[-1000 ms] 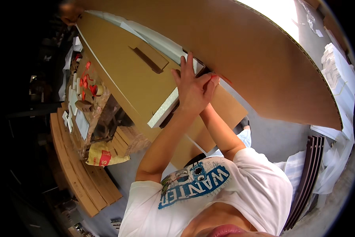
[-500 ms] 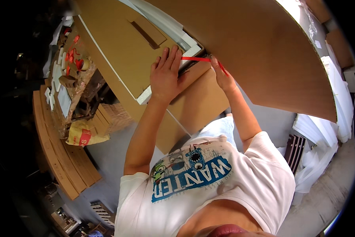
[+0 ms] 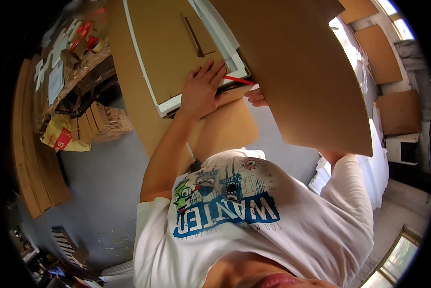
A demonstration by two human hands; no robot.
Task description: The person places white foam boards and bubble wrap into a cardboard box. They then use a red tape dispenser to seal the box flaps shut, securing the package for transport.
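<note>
My left hand point(image 3: 201, 93) lies with outstretched fingers on the brown cardboard panel point(image 3: 170, 62) of a carton. Its fingertips are near the corner of the white foam edging point(image 3: 227, 36). A narrow red strap point(image 3: 239, 79) runs from beside these fingertips over the carton's edge to my right hand point(image 3: 257, 97). That hand is partly covered by a large cardboard flap point(image 3: 311, 81); its visible fingers are curled beside the strap's far end. My right forearm is behind the flap, and the grip itself is mostly hidden.
To the left stands a workbench point(image 3: 83, 74) with a tape roll point(image 3: 98, 45) and red strips. Below it are a yellow bag point(image 3: 62, 134) and stacked cardboard point(image 3: 105, 122). Long brown boards point(image 3: 33, 158) lie farther left. White foam sheets point(image 3: 378, 168) stand at the right.
The large flap has swung left and down, now covering my right forearm and part of the hand. My left hand stays on the panel. The view has shifted.
</note>
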